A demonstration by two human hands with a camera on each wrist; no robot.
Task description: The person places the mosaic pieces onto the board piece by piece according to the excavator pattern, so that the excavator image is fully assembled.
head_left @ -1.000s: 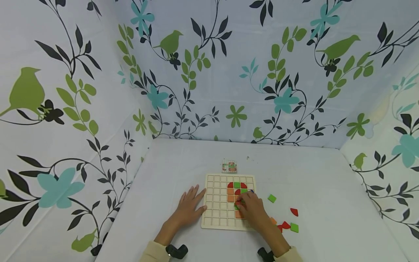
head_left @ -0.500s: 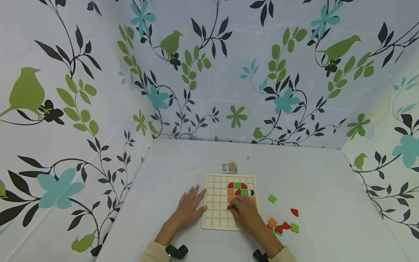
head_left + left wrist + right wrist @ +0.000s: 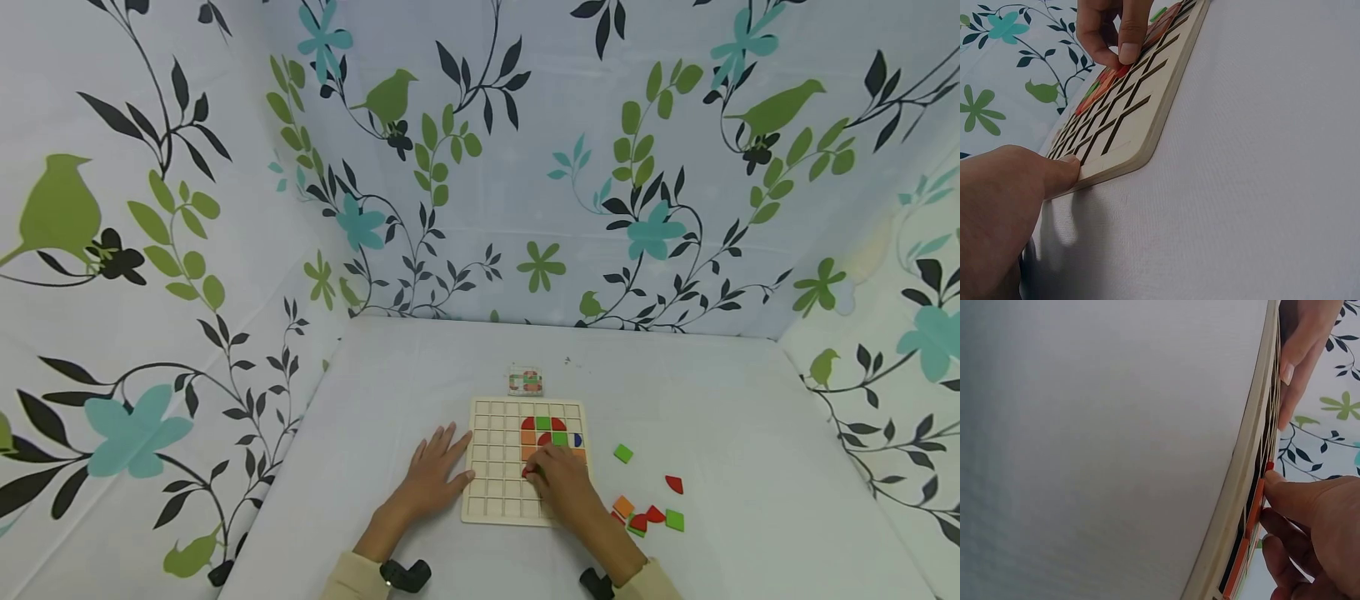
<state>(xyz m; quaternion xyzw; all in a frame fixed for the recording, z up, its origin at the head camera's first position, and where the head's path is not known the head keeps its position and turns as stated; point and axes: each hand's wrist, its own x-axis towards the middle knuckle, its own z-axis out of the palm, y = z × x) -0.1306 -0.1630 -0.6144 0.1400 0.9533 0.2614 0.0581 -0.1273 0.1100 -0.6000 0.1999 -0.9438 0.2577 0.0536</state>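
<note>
A pale wooden grid board [image 3: 495, 500] lies on the white table. My left hand [image 3: 433, 477] rests beside its left edge with spread fingers; thumb and a fingertip touch the rim. In the left wrist view the thumb [image 3: 1063, 174] presses the board's edge. Over the board's lower middle, my right hand [image 3: 564, 485] pinches a small red piece [image 3: 1124, 70] between thumb and finger, at the grid's surface. Red, green and orange pieces fill cells above it, among them a green square [image 3: 543, 424]; a blue-marked piece [image 3: 577, 440] sits near the right edge. My right hand covers some cells.
Right of the board lie a loose green square [image 3: 623, 453], a red quarter-round piece [image 3: 674, 484] and a small cluster with an orange square [image 3: 623, 507] and another green square [image 3: 675, 521]. A printed pattern card [image 3: 526, 382] lies behind the board.
My right hand has shifted left across the board with the red piece, uncovering the blue-marked piece and orange pieces at the right. The left hand has stayed in place.
</note>
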